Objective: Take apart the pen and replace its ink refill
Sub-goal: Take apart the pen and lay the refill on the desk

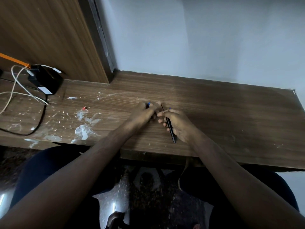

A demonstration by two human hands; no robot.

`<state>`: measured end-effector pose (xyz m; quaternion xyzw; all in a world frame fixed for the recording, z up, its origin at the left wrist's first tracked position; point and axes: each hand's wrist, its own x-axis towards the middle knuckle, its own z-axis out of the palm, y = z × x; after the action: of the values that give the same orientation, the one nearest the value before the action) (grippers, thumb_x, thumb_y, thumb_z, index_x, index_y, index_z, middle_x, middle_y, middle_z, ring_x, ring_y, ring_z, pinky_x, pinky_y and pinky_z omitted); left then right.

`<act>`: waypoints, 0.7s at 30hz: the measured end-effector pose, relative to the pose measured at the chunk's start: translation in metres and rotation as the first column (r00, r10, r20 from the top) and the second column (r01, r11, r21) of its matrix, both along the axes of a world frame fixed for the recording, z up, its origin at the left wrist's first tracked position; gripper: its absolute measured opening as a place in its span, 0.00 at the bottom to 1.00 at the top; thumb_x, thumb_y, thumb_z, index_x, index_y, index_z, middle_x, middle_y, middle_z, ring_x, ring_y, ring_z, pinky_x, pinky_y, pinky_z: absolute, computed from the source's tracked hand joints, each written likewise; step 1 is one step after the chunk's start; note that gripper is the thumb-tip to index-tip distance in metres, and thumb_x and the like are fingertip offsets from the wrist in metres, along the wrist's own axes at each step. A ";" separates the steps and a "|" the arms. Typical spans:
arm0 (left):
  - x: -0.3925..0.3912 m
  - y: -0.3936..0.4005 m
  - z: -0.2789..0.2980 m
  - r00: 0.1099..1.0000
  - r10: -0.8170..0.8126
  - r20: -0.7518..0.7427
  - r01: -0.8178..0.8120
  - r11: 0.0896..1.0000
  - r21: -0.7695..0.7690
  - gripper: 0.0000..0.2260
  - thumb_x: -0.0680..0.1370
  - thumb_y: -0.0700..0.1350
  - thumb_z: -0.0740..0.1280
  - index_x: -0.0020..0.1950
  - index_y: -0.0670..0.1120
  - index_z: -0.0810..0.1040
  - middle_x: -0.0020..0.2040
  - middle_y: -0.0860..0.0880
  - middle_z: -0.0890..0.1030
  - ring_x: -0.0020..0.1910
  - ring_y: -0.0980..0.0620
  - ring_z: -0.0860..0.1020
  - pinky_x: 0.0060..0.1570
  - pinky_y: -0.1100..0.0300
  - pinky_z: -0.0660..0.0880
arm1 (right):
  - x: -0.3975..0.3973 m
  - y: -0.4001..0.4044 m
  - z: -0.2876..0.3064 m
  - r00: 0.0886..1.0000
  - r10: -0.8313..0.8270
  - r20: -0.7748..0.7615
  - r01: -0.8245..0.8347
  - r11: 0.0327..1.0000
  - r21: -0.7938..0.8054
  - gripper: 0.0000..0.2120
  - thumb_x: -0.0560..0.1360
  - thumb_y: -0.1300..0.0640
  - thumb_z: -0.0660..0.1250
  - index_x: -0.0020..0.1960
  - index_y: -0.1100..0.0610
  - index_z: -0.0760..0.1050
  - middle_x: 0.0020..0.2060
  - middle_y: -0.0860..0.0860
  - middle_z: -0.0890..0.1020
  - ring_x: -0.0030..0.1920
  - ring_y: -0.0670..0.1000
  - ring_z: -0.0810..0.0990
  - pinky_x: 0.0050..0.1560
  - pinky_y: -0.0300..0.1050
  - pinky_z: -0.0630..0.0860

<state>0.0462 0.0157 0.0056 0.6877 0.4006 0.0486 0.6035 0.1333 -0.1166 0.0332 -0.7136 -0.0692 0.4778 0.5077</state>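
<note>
Both hands meet over the middle of the wooden desk. My right hand is closed around a long dark pen barrel that slants down toward the desk's front edge; a small blue bit shows at the top of this hand. My left hand pinches a small pen part with a blue tip near its fingertips. A thin dark rod, perhaps the refill, sticks up between the two hands. The fingers hide most of the small parts.
A black charger block with white and black cables lies at the desk's left end. White paint stains and a small red scrap mark the left half. A wooden panel and the wall stand behind. My knees are under the desk.
</note>
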 end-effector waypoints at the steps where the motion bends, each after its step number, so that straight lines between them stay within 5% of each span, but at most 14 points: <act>1: -0.001 -0.002 -0.004 1.000 -0.012 -0.015 0.013 0.999 0.048 0.14 0.79 0.59 0.73 0.43 0.49 0.82 0.34 0.56 0.86 0.32 0.62 0.81 0.35 0.65 0.76 | -0.001 0.002 0.000 1.000 0.002 -0.013 -0.001 1.000 0.006 0.10 0.83 0.61 0.65 0.45 0.56 0.81 0.32 0.50 0.82 0.30 0.45 0.73 0.29 0.37 0.65; 3: -0.001 -0.003 -0.007 1.000 0.028 0.013 -0.028 1.000 0.012 0.13 0.76 0.53 0.79 0.50 0.44 0.84 0.42 0.53 0.89 0.37 0.61 0.83 0.38 0.68 0.77 | -0.003 0.003 -0.002 1.000 0.018 -0.012 -0.017 1.000 0.007 0.12 0.84 0.62 0.65 0.42 0.56 0.80 0.31 0.51 0.82 0.29 0.45 0.73 0.29 0.38 0.64; 5: 0.000 -0.005 -0.003 0.995 0.080 0.058 -0.077 0.996 -0.052 0.18 0.75 0.46 0.81 0.55 0.34 0.83 0.49 0.45 0.90 0.44 0.51 0.87 0.47 0.55 0.81 | -0.003 0.001 -0.004 0.999 0.047 -0.005 -0.047 0.999 -0.005 0.12 0.83 0.62 0.66 0.42 0.56 0.82 0.31 0.50 0.82 0.29 0.44 0.74 0.29 0.38 0.65; 7: 0.002 -0.003 0.003 0.990 0.135 0.036 -0.135 0.991 0.014 0.13 0.73 0.46 0.82 0.47 0.39 0.84 0.46 0.46 0.90 0.45 0.47 0.88 0.52 0.50 0.83 | -0.001 -0.003 -0.007 0.994 0.107 0.001 -0.107 0.993 -0.049 0.10 0.82 0.60 0.68 0.43 0.56 0.82 0.32 0.49 0.83 0.28 0.43 0.75 0.28 0.37 0.66; 9: 0.006 0.003 0.009 0.976 0.215 0.022 -0.216 0.974 0.074 0.16 0.71 0.49 0.84 0.38 0.49 0.76 0.40 0.49 0.89 0.36 0.51 0.84 0.46 0.52 0.82 | 0.000 -0.011 -0.010 0.981 0.190 0.031 -0.183 0.972 -0.149 0.08 0.82 0.58 0.68 0.46 0.56 0.82 0.34 0.49 0.84 0.27 0.42 0.75 0.27 0.37 0.66; 12: 0.013 0.012 0.018 0.972 0.237 0.003 -0.234 0.956 0.176 0.19 0.71 0.51 0.83 0.39 0.51 0.73 0.42 0.42 0.89 0.39 0.47 0.85 0.47 0.46 0.84 | 0.003 -0.026 -0.013 0.914 0.366 0.173 -0.290 0.890 -0.351 0.08 0.82 0.56 0.67 0.48 0.56 0.83 0.35 0.48 0.86 0.28 0.41 0.77 0.27 0.36 0.68; 16: 0.023 0.016 0.021 0.978 0.194 -0.075 -0.149 0.907 0.394 0.17 0.73 0.52 0.81 0.43 0.49 0.74 0.45 0.43 0.88 0.47 0.43 0.86 0.46 0.56 0.77 | 0.017 -0.038 -0.014 0.693 0.593 0.410 -0.308 0.758 -0.575 0.13 0.80 0.55 0.70 0.39 0.57 0.86 0.29 0.47 0.83 0.30 0.43 0.80 0.35 0.33 0.75; 21: 0.027 0.013 0.014 0.977 0.167 -0.133 -0.098 0.903 0.418 0.15 0.75 0.56 0.78 0.47 0.47 0.78 0.42 0.48 0.83 0.45 0.47 0.79 0.46 0.59 0.70 | 0.020 -0.037 -0.015 0.634 0.542 0.551 -0.224 0.811 -0.540 0.10 0.78 0.55 0.74 0.41 0.59 0.88 0.26 0.45 0.79 0.32 0.45 0.80 0.43 0.38 0.77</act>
<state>0.0728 0.0292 0.0194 0.7714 0.4763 0.1149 0.4060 0.1531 -0.1533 0.0178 -0.8967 -0.2998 0.2828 0.1614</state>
